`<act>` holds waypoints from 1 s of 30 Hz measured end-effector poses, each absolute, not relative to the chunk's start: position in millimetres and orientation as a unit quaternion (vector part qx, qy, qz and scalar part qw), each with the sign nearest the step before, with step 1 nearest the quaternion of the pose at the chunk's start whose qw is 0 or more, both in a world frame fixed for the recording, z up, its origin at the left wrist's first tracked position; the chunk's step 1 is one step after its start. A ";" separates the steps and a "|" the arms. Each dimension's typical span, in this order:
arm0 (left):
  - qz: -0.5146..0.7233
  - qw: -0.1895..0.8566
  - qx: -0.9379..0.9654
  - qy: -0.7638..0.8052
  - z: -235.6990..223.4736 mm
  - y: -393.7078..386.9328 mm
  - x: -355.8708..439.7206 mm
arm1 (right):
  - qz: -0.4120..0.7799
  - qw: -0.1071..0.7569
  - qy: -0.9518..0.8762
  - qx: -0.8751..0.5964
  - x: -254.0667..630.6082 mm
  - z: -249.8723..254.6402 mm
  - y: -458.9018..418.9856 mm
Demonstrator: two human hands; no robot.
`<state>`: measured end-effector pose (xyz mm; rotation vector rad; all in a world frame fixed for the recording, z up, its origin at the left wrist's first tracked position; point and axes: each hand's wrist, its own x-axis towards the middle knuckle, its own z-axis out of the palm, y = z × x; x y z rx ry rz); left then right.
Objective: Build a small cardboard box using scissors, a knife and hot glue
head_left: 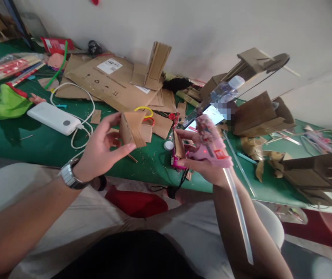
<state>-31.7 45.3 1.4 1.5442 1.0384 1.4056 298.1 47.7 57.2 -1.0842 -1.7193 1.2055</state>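
Observation:
My left hand [103, 145], with a metal watch at the wrist, grips a small folded cardboard piece [131, 130] between thumb and fingers. Its corrugated edge shows. Facing it, my right hand [202, 164] pinches a small flat strip of cardboard [178, 145] between thumb and fingertips. The same hand holds a pink hot glue gun [212, 149] with an orange-red label. A long clear glue stick [238, 217] sticks out of its back over my forearm. The two cardboard pieces are apart. Part of my right hand's grip is hidden behind the gun.
A flattened cardboard box [110, 83] lies on the green table [50, 147]. Yellow-handled scissors [143, 112] are beside cardboard scraps. At the left is a white power bank [54, 118] with a cable. A lit phone [209, 116], a plastic bottle [226, 91] and cardboard constructions [261, 114] stand right.

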 end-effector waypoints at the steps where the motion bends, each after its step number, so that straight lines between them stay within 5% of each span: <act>1: 0.538 0.405 0.616 0.409 -0.8 40.6 -26.8 | 0.493 0.393 -0.655 -0.416 300.0 59.9 41.3; 6: 0.463 0.464 0.649 0.385 -6.4 17.4 -8.6 | 0.544 0.410 -0.621 -0.388 299.6 64.8 16.8; 30: 0.405 0.441 0.730 0.330 9.2 2.9 -1.0 | 0.383 0.257 -0.791 -0.402 300.1 53.2 6.8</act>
